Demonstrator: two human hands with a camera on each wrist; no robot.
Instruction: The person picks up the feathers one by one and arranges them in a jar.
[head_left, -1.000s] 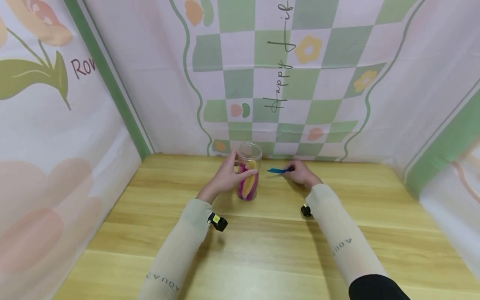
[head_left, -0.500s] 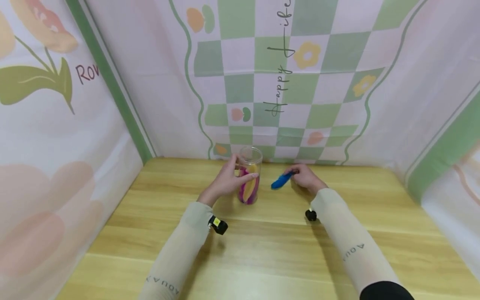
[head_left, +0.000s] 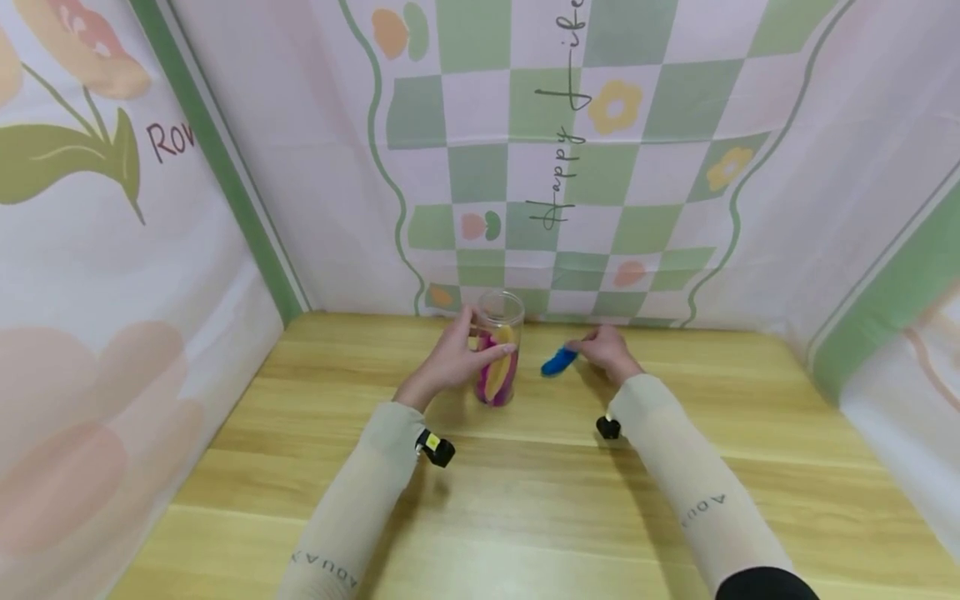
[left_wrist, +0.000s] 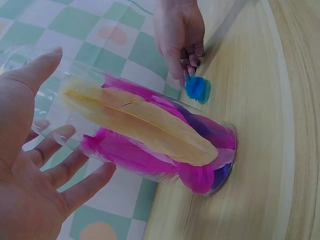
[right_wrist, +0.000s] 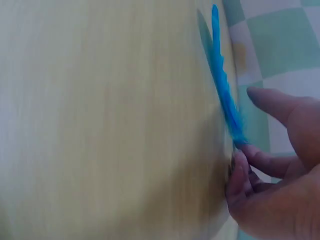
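Observation:
In the head view my left hand [head_left: 453, 354] holds a clear jar [head_left: 501, 307] upright on the table, thumb across its front and the fingers behind. Yellow, magenta and purple feathers fill its lower part; the left wrist view shows a yellow feather [left_wrist: 145, 122] lying over magenta ones [left_wrist: 132, 155]. Right of the jar, my right hand [head_left: 606, 350] has a blue feather [head_left: 558, 362] by its quill end at the fingertips. The right wrist view shows the thumb apart from that feather [right_wrist: 220, 75], its quill end by the index and curled fingers. The feather's shadow falls on the table.
The wooden table [head_left: 480, 517] runs up to a printed cloth [head_left: 480, 171] at the back, just behind the jar. Another cloth [head_left: 90, 275] hangs along the left side. Small black cameras [head_left: 438, 450] sit on both wrists.
The blue feather, seen edge-on and pointing left a second ago, now slants down and left with its face showing. My right thumb has shifted at its quill end. My left hand and the jar stay put.

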